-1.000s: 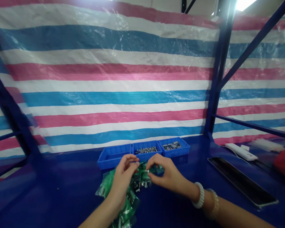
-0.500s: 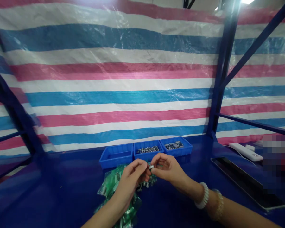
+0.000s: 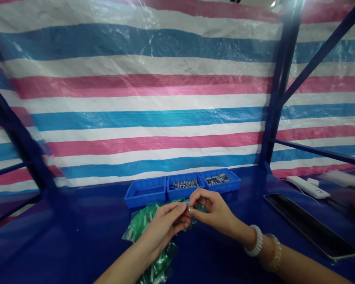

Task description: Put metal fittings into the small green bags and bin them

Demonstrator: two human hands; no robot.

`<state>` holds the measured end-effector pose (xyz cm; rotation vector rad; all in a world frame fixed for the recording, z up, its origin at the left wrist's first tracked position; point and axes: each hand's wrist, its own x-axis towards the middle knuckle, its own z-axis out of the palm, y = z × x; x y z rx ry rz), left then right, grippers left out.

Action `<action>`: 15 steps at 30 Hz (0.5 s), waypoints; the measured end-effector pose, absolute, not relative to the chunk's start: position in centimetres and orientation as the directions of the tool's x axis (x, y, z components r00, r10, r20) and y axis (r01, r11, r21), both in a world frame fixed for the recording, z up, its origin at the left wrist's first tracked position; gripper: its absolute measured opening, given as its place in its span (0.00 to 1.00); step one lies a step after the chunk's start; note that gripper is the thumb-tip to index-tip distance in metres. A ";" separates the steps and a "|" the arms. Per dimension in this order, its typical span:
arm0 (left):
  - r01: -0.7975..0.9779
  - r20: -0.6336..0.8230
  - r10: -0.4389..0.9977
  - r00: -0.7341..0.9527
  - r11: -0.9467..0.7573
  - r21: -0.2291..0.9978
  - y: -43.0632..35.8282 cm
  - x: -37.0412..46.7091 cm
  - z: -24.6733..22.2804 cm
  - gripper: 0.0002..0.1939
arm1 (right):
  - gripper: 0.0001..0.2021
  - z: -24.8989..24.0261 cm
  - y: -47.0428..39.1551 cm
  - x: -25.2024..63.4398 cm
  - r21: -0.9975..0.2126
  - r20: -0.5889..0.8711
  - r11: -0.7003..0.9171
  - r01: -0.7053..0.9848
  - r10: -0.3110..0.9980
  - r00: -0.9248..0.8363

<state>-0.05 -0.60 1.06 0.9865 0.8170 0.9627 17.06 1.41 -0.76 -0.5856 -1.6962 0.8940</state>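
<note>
Left hand (image 3: 167,223), right hand (image 3: 212,207): apart a second ago, now nearly meeting. Small metal part (image 3: 189,209): pinched between right thumb and forefinger, just beside left fingertips. Left grip: fingers gathered, hold indiscernible.

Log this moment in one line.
right hand: pinching small shiny part | left hand: against it, grip unclear | ahead: three blue bins | below: green packets
</note>
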 end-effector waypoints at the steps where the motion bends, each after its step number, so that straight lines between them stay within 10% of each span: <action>1: -0.282 -0.136 0.917 0.375 0.252 0.926 -0.6 -0.1 1.0 0.13 | 0.04 -0.8 1.4 17.1 -0.798 0.586 0.600 -0.055 0.751 -0.304; 15: -0.191 -0.061 0.958 0.280 0.118 0.974 -0.6 0.0 0.8 0.14 | 0.15 0.0 0.4 17.3 -0.615 0.683 0.766 0.186 0.636 -0.360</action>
